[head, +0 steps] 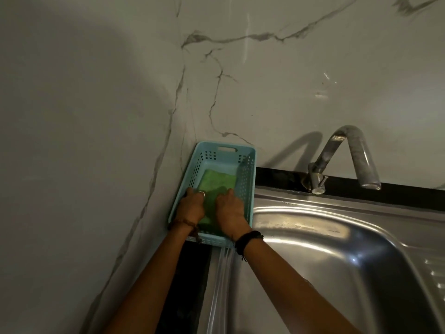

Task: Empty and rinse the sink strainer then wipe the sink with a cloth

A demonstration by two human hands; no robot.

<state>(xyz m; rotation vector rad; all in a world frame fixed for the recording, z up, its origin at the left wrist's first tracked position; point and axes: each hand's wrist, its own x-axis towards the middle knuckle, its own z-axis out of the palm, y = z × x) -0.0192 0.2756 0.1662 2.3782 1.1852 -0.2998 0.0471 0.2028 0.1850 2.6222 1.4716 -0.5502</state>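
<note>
Just cloth (218, 183) (green) under hands (210, 208)

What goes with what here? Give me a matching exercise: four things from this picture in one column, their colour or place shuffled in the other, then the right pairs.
Things:
1. basket
2. cloth
3. tap
4. sink

Descriptions:
A. green, lying inside the basket
B. curved metal, at the wall behind the basin
C. light blue, perforated, in the corner
D. shiny steel, right of the basket

Pairs: 1-C, 2-A, 3-B, 4-D
</note>
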